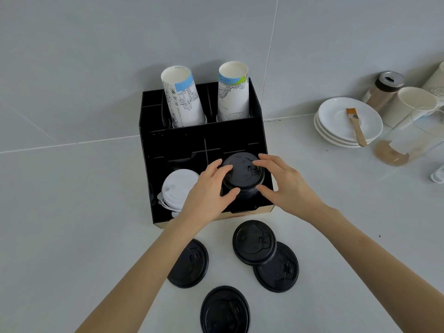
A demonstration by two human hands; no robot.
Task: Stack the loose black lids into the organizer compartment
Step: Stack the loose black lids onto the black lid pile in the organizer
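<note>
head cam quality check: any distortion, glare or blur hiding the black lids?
Head view: wide-angle bending curves the wall tile lines; light is soft and even with faint shadows; no glare. The lid stack held by the left hand and right hand reads sharp, but the black organizer swallows compartment detail. The bottom loose lid is slightly soft.

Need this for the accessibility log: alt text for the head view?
Both hands, left hand and right hand, grip a stack of black lids in the black organizer's front right compartment, beside white lids. Four loose black lids lie on the counter.
</note>
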